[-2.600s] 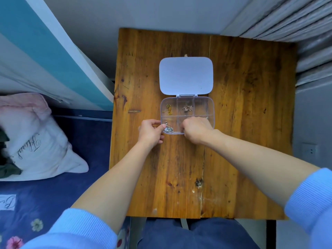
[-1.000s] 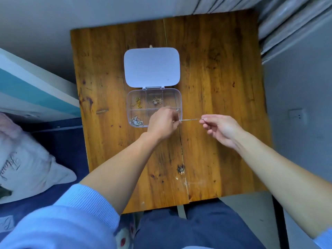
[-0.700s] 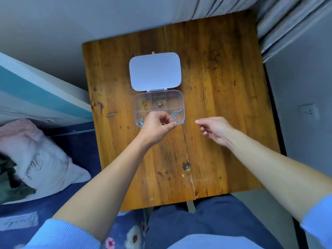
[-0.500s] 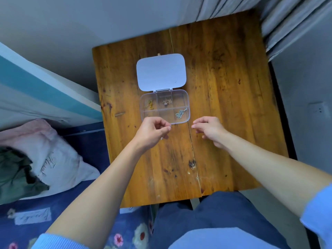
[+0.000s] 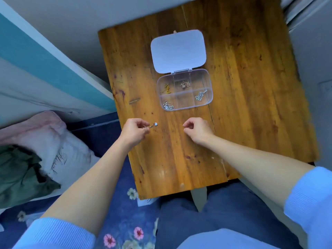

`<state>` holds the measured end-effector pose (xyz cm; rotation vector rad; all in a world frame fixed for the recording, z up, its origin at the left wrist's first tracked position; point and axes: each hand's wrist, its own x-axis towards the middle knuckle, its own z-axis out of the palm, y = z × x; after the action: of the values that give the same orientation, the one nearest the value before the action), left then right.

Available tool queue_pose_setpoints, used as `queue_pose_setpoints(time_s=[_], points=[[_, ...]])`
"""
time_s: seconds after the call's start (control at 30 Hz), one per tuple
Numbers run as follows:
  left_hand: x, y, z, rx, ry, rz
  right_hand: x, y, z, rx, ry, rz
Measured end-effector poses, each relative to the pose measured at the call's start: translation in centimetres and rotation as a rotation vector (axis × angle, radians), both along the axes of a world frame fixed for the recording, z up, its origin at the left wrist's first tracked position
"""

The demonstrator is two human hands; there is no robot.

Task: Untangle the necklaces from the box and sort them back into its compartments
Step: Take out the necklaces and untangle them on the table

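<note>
A clear compartment box (image 5: 210, 81) lies on the wooden table (image 5: 251, 105), its white lid (image 5: 177, 51) folded back. Inside are a gold necklace (image 5: 166, 88) at the far left, a rose-coloured one (image 5: 185, 84) in the far middle, a silver one (image 5: 200, 95) at the near right and another silver one (image 5: 168, 106) at the near left. In front of the box my left hand (image 5: 134, 131) pinches a thin necklace with a small pale pendant (image 5: 155, 124). My right hand (image 5: 197, 130) is a hand's width to the right, thumb and forefinger pinched; the chain between is too fine to see.
The table's left edge borders a bed with a blue floral sheet (image 5: 122, 221), a pink-white pillow (image 5: 59, 150) and a green cloth (image 5: 19, 173). Grey curtains (image 5: 294, 8) hang at the far right. My blue-clad knees (image 5: 224, 212) sit under the table's near edge.
A silver necklace now lies in the near right compartment. Both hands have drawn back from the box toward me and spread apart, the left one now holding a pendant necklace.
</note>
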<state>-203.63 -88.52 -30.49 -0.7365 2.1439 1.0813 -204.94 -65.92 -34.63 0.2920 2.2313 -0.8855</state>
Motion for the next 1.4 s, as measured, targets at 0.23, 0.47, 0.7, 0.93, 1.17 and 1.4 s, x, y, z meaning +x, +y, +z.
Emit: queue_pose_setpoints(time_s=[0.23,0.47,0.7,0.93,1.17,1.4], points=[[4.0,-4.5,-4.7,0.009,0.011,0.130,0.7,-5.4,-1.3,0.089,0.254,0.208],[5.8,-6.3,-6.2,0.022,0.062,0.204,1.2,-11.8,-2.0,0.111,0.391,0.589],[5.4,-8.0,-6.0,-0.111,0.099,-0.030,3.3,-9.9,-2.0,0.198,0.403,0.429],[1.8,-6.7,-5.4,-0.233,0.235,-0.283,6.8,-4.8,-1.5,0.315,0.263,0.217],[-1.7,-5.6,-4.8,-0.260,0.352,-0.298,10.8,-6.0,-0.7,0.121,0.051,-0.095],[-2.8,-4.7,-5.7,-0.270,0.358,-0.359,13.8,-9.6,-1.3,-0.029,-0.036,-0.185]])
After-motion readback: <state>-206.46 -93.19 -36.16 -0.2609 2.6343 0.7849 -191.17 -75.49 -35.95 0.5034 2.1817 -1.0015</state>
